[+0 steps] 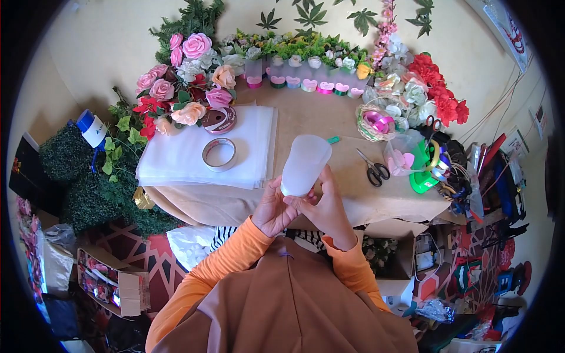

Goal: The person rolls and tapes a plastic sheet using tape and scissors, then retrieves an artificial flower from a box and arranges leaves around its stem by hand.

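Observation:
Both hands are around the lower end of a translucent white tube, flared like a cup (306, 162), which tilts up and away over the table's near edge. My left hand (272, 207) is closed on its lower left side. My right hand (322, 203) grips the lower right, thumb across the near end. Beyond the tube's upper right lies a small green item (333, 140). To the left, a roll of tape (219, 154) rests on a stack of translucent white sheets (170, 159). Black-handled scissors (374, 170) lie on the cloth to the right.
At the back stands a row of translucent sleeves with pink labels (309, 85) and greenery. Artificial roses (197, 44) crowd the left, red flowers (438, 82) the right. A small basket (376, 122) and a green tape dispenser (424, 181) sit on the right side.

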`<act>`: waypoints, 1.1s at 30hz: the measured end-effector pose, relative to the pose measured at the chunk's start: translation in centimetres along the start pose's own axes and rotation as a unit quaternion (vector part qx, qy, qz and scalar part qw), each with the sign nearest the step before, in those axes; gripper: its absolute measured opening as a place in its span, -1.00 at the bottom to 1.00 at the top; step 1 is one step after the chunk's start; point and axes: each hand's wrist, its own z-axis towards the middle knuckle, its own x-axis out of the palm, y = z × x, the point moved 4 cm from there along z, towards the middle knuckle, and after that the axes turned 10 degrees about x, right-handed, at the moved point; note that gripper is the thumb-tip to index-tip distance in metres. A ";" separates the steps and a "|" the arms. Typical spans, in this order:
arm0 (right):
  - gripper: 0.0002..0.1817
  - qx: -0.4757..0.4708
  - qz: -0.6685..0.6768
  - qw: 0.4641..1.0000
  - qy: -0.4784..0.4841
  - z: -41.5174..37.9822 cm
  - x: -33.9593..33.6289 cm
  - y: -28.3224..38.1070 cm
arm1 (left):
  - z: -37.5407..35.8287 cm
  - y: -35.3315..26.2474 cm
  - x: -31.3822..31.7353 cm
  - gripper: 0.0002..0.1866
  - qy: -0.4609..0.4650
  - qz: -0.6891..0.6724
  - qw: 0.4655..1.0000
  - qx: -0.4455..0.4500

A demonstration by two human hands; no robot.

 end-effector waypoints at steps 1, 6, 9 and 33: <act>-0.21 0.009 0.001 1.000 0.010 0.0 0.1 -0.1 | 0.0 0.1 0.1 -0.44 -0.005 -0.018 1.000 0.002; -0.20 0.014 0.020 1.000 0.016 -0.1 0.0 0.1 | 0.0 0.0 -0.2 -0.45 -0.003 -0.007 1.000 -0.011; -0.19 0.018 0.016 0.999 0.024 -0.3 0.0 -0.3 | -0.2 -0.3 -0.4 -0.46 -0.007 0.014 1.000 -0.010; -0.83 0.068 -0.025 0.731 -0.678 -20.0 -34.7 -12.7 | 0.4 -3.1 -0.9 -0.49 -0.093 0.192 0.971 0.109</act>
